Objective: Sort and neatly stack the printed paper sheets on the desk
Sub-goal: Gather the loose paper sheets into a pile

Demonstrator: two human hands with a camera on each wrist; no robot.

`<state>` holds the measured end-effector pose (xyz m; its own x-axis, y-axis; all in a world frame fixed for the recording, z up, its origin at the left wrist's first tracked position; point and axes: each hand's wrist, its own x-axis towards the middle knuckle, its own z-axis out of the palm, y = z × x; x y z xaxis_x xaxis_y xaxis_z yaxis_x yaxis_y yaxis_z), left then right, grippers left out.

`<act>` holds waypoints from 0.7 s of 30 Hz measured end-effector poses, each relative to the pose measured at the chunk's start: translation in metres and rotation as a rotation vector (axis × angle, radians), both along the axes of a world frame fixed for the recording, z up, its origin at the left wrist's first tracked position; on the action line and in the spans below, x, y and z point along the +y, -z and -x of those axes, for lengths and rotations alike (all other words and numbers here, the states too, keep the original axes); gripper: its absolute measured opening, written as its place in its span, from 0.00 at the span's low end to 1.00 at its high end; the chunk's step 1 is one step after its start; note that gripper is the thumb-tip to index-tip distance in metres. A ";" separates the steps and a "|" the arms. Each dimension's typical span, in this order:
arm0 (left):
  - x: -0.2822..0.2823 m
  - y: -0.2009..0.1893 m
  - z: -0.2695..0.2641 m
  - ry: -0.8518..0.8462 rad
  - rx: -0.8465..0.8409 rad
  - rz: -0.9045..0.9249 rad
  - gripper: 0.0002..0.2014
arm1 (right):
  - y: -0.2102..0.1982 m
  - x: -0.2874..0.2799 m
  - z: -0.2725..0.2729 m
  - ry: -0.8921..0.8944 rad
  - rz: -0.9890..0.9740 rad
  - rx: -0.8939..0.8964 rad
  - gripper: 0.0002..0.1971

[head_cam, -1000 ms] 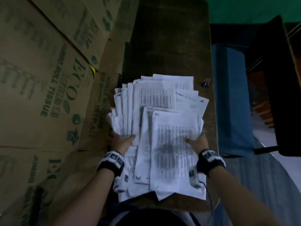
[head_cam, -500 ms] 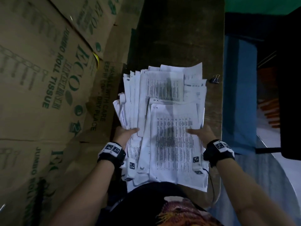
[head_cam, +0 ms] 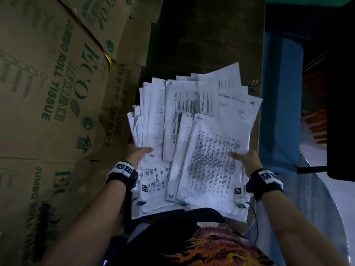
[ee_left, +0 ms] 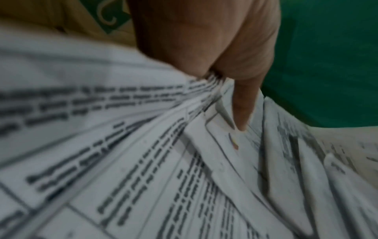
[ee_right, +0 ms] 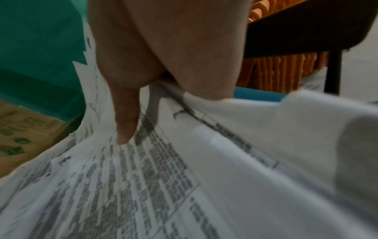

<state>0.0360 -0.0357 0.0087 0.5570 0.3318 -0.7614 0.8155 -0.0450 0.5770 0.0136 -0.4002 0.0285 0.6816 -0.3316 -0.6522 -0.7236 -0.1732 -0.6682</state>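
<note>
A loose, fanned pile of printed paper sheets point(head_cam: 194, 131) is lifted above the dark desk point(head_cam: 207, 39). My left hand point(head_cam: 137, 153) grips the pile's left edge, thumb on top and fingers hidden beneath. In the left wrist view the thumb point(ee_left: 243, 110) presses into the fanned sheets point(ee_left: 143, 161). My right hand point(head_cam: 246, 158) grips the right edge the same way. Its thumb point(ee_right: 125, 116) lies on the top printed sheet point(ee_right: 163, 177) in the right wrist view. The sheets sag and overlap unevenly, edges out of line.
Stacked cardboard boxes point(head_cam: 57, 112) printed with green lettering crowd the left side of the desk. A black binder clip point(head_cam: 253, 86) lies near the desk's right edge. A blue panel point(head_cam: 280, 102) and a dark chair point(head_cam: 340, 93) stand to the right.
Both hands have raised the pile off the desk and drawn it toward my body. The far sheets have fanned and tilted upward.
</note>
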 end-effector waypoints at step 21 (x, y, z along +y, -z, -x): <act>0.029 -0.035 -0.010 0.074 -0.075 -0.313 0.33 | -0.108 -0.037 0.047 0.145 -0.037 -0.451 0.16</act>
